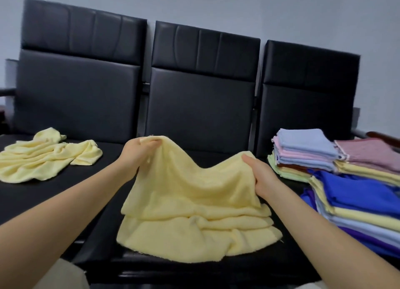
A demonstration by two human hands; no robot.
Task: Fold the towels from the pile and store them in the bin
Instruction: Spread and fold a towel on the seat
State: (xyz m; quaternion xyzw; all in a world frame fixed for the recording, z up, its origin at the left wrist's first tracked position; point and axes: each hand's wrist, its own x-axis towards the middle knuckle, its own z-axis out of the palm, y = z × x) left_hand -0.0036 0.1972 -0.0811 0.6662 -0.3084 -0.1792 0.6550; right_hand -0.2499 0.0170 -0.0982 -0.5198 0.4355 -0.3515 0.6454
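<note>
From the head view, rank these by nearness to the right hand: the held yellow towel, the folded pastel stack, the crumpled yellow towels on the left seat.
1. Held yellow towel: gripped by the right hand, middle seat.
2. Folded pastel stack: just right of it.
3. Crumpled yellow towels: far left seat.

Towels, assorted; three groups on black seats.
Pale yellow towel (194, 202), centre, far edge lifted, near part rumpled on seat. Crumpled yellow towels (43, 156), far left. Folded stacks (337, 180), right: blue, pink, yellow, green, purple.
</note>
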